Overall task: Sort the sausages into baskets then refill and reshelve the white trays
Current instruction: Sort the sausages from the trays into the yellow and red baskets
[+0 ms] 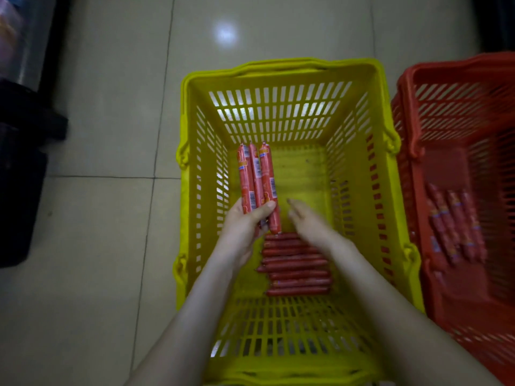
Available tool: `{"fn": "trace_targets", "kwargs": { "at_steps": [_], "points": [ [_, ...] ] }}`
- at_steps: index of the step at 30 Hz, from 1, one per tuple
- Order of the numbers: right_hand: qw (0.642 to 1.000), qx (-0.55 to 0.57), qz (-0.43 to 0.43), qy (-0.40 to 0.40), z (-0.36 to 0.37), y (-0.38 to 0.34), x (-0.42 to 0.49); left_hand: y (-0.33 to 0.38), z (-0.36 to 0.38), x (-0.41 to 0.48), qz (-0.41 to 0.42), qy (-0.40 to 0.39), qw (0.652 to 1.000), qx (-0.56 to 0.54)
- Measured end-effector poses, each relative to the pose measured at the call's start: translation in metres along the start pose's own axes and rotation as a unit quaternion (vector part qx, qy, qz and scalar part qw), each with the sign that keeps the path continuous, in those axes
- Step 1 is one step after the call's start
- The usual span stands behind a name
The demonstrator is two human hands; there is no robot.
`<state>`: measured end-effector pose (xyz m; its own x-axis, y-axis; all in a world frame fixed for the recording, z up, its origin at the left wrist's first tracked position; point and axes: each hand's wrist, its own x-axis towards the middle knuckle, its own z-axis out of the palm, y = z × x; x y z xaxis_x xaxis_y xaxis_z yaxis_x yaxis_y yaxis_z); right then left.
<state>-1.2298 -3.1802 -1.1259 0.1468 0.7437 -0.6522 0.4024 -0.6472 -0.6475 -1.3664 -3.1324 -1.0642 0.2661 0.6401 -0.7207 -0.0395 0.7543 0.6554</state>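
Sorting seems under way: the left hand (245, 227) has its grip clamped on three sausages (257, 179), slick red plastic-cased cylinders with barcode labels, above the slotted yellow basket (278, 65); the right hand (309, 222) hovers just beside them, grip apart and empty. The next move likely calls for laying them flat next to the row of sausages (295, 263) on the basket bottom, not in the red basket (446, 68) alongside.
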Motion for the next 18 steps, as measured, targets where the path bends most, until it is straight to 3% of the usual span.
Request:
{"fn": "trace_targets", "kwargs": {
  "at_steps": [2, 3, 5, 9, 14, 16, 18],
  "points": [
    [0.949, 0.313, -0.011, 0.033, -0.036, -0.041, -0.022, 0.003, 0.011, -0.006, 0.009, -0.045, 0.999, 0.001],
    [0.915, 0.402, -0.035, 0.005, -0.051, -0.058, -0.034, 0.005, 0.018, -0.01, 0.012, -0.07, 0.997, 0.003],
    [0.907, 0.412, -0.081, -0.034, -0.075, -0.077, -0.055, 0.01, 0.035, -0.017, 0.02, -0.124, 0.992, 0.013],
    [0.918, 0.391, -0.066, 0.006, -0.11, -0.069, -0.09, 0.02, 0.079, -0.035, 0.037, -0.227, 0.968, 0.099],
    [0.871, 0.48, -0.096, 0.05, -0.162, -0.03, -0.146, 0.008, 0.141, -0.049, 0.094, -0.286, 0.905, 0.3],
    [0.856, 0.5, -0.093, 0.088, -0.177, -0.004, -0.159, -0.003, 0.162, -0.05, 0.153, -0.27, 0.871, 0.382],
    [0.839, 0.52, -0.066, 0.144, -0.191, 0.03, -0.165, -0.015, 0.176, -0.05, 0.258, -0.18, 0.835, 0.451]
  ]
}}
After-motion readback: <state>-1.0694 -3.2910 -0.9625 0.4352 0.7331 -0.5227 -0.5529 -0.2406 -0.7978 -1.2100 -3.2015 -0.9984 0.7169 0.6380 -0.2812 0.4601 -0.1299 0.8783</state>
